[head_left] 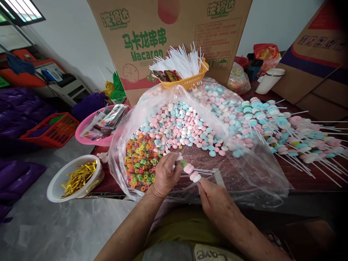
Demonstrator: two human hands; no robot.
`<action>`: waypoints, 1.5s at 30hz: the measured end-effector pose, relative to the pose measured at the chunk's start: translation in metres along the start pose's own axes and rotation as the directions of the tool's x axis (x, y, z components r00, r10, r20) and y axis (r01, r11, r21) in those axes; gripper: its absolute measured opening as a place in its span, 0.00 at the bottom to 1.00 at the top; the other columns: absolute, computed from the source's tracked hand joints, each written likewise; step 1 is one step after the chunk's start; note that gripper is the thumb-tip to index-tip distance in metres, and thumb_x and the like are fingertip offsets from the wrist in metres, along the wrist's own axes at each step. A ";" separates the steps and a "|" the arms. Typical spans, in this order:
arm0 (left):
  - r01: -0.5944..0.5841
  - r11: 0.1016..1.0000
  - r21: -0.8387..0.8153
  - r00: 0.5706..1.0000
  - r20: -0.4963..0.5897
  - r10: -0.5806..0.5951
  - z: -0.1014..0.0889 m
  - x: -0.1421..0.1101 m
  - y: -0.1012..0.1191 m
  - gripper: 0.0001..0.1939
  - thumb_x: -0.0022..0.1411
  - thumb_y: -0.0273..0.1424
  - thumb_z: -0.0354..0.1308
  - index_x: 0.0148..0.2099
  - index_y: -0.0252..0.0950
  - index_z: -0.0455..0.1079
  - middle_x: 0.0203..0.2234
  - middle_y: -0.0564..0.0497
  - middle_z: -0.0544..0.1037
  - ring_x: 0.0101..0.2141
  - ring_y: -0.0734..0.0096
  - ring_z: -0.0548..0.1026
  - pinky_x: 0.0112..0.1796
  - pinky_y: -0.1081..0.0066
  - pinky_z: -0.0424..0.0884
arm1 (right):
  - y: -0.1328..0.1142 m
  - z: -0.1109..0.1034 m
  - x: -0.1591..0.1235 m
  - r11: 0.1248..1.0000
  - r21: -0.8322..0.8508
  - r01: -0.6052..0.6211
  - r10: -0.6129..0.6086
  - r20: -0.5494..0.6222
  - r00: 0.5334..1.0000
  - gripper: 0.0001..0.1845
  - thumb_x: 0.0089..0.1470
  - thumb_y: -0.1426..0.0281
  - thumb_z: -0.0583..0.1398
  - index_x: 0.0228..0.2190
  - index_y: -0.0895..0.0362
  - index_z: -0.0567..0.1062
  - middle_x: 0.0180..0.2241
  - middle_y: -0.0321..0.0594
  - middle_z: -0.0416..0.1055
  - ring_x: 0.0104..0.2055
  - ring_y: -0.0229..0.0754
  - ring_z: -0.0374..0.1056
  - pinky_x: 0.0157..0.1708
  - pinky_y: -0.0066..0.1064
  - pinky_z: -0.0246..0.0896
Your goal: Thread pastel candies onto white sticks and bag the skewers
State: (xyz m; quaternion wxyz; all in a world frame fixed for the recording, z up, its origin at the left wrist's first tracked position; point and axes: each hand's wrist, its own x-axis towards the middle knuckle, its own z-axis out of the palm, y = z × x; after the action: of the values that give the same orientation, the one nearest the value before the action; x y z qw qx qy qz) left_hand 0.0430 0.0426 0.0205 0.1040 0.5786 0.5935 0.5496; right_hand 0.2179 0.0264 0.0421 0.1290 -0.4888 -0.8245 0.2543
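Observation:
A candy skewer with pink and white discs and a green ring slants between my two hands. My right hand is closed round its lower end, beside the lowest white disc; the stick inside that hand is hidden. At the upper end, my left hand pinches a white candy disc close to the green ring. Several bare white sticks lie just behind the skewer. Left of my left hand is a pile of colourful candy rings, and beyond it spread pink, white and blue candy discs.
Clear plastic sheeting surrounds the candy. Finished-looking skewers are heaped at right. A yellow basket of white sticks stands before a large cardboard box. At left are a pink basket and a white bowl of gold ties.

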 end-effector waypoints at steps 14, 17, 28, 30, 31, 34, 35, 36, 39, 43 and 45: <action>0.459 0.532 -0.712 0.810 0.089 -0.579 0.003 0.020 0.012 0.07 0.48 0.33 0.64 0.24 0.34 0.73 0.20 0.54 0.75 0.24 0.76 0.70 0.32 0.74 0.68 | -0.005 0.008 0.006 0.924 0.376 -0.074 0.074 0.015 0.997 0.19 0.59 0.60 0.44 0.20 0.53 0.57 0.15 0.34 0.60 0.19 0.37 0.56 0.21 0.29 0.48; 0.487 0.289 -0.824 0.724 0.195 -0.662 0.014 0.030 0.012 0.09 0.42 0.31 0.66 0.22 0.34 0.69 0.18 0.56 0.72 0.22 0.78 0.68 0.30 0.73 0.69 | -0.006 0.009 0.005 0.913 0.403 -0.068 0.070 0.009 0.997 0.18 0.59 0.60 0.44 0.20 0.53 0.56 0.15 0.33 0.59 0.19 0.37 0.55 0.22 0.29 0.48; 0.564 0.345 -0.750 0.776 0.338 -0.533 0.020 0.022 0.030 0.13 0.57 0.37 0.53 0.24 0.34 0.65 0.19 0.53 0.71 0.24 0.73 0.72 0.30 0.71 0.70 | -0.005 0.014 0.005 0.916 0.397 -0.059 0.046 0.044 0.998 0.17 0.60 0.60 0.44 0.22 0.53 0.57 0.16 0.31 0.56 0.20 0.36 0.50 0.22 0.29 0.44; 0.512 0.416 -0.752 0.817 0.276 -0.506 0.022 0.018 0.031 0.14 0.59 0.38 0.52 0.25 0.34 0.64 0.18 0.55 0.69 0.21 0.75 0.70 0.27 0.74 0.67 | -0.007 0.014 0.006 0.916 0.398 -0.047 0.035 0.038 0.999 0.17 0.60 0.61 0.44 0.22 0.54 0.57 0.17 0.32 0.57 0.20 0.36 0.50 0.23 0.29 0.45; 0.499 0.435 -0.750 0.824 0.256 -0.505 0.024 0.016 0.031 0.15 0.59 0.39 0.52 0.26 0.35 0.64 0.17 0.55 0.69 0.21 0.76 0.69 0.25 0.75 0.66 | -0.008 0.015 0.006 0.915 0.400 -0.043 0.030 0.038 0.999 0.17 0.60 0.61 0.43 0.22 0.54 0.58 0.17 0.32 0.57 0.20 0.36 0.51 0.23 0.29 0.45; 0.527 0.443 -0.725 0.804 0.254 -0.538 0.027 0.011 0.032 0.15 0.58 0.41 0.54 0.28 0.36 0.61 0.17 0.57 0.67 0.19 0.77 0.67 0.22 0.77 0.63 | -0.010 0.017 0.006 0.906 0.423 -0.034 0.019 0.039 0.999 0.17 0.60 0.61 0.43 0.23 0.54 0.58 0.18 0.33 0.58 0.21 0.36 0.52 0.24 0.29 0.47; 0.543 0.425 -0.725 0.791 0.272 -0.548 0.027 0.010 0.034 0.15 0.57 0.42 0.55 0.28 0.36 0.61 0.17 0.57 0.67 0.19 0.78 0.66 0.22 0.77 0.62 | -0.010 0.018 0.005 0.901 0.432 -0.032 0.017 0.038 0.999 0.17 0.60 0.61 0.43 0.22 0.54 0.58 0.18 0.33 0.58 0.20 0.35 0.52 0.23 0.28 0.47; 0.554 0.395 -0.732 0.780 0.292 -0.553 0.027 0.010 0.035 0.15 0.56 0.42 0.56 0.27 0.36 0.60 0.16 0.57 0.66 0.18 0.78 0.66 0.21 0.77 0.61 | -0.010 0.018 0.005 0.897 0.440 -0.028 0.015 0.034 0.999 0.17 0.60 0.61 0.43 0.23 0.54 0.59 0.18 0.33 0.58 0.20 0.35 0.52 0.23 0.28 0.47; 0.561 0.313 -0.766 0.768 0.341 -0.543 0.028 0.008 0.036 0.17 0.55 0.42 0.57 0.25 0.36 0.59 0.15 0.57 0.65 0.18 0.78 0.65 0.22 0.76 0.61 | -0.009 0.020 0.006 0.887 0.461 0.009 -0.011 0.002 1.000 0.16 0.60 0.62 0.44 0.24 0.55 0.61 0.19 0.34 0.61 0.21 0.36 0.55 0.23 0.28 0.49; 0.563 0.298 -0.771 0.727 0.290 -0.623 0.036 0.003 0.026 0.16 0.53 0.41 0.58 0.26 0.36 0.58 0.16 0.58 0.63 0.18 0.78 0.65 0.22 0.75 0.61 | -0.005 0.028 0.013 0.891 0.450 0.060 -0.045 -0.044 0.998 0.14 0.59 0.65 0.46 0.26 0.55 0.65 0.22 0.37 0.66 0.25 0.38 0.60 0.29 0.28 0.54; 0.563 0.287 -0.775 0.699 0.261 -0.666 0.039 0.000 0.020 0.15 0.53 0.41 0.59 0.26 0.38 0.58 0.17 0.59 0.63 0.18 0.78 0.65 0.23 0.75 0.63 | -0.001 0.033 0.019 0.889 0.453 0.070 -0.047 -0.060 0.997 0.14 0.59 0.66 0.47 0.26 0.55 0.66 0.24 0.39 0.68 0.27 0.39 0.62 0.31 0.29 0.55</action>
State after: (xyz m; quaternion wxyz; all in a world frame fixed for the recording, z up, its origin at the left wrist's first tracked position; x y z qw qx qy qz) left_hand 0.0843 0.0581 0.0214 0.5256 0.1566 0.4513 0.7040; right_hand 0.1924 0.0324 0.0142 0.2670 -0.4259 -0.7530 0.4245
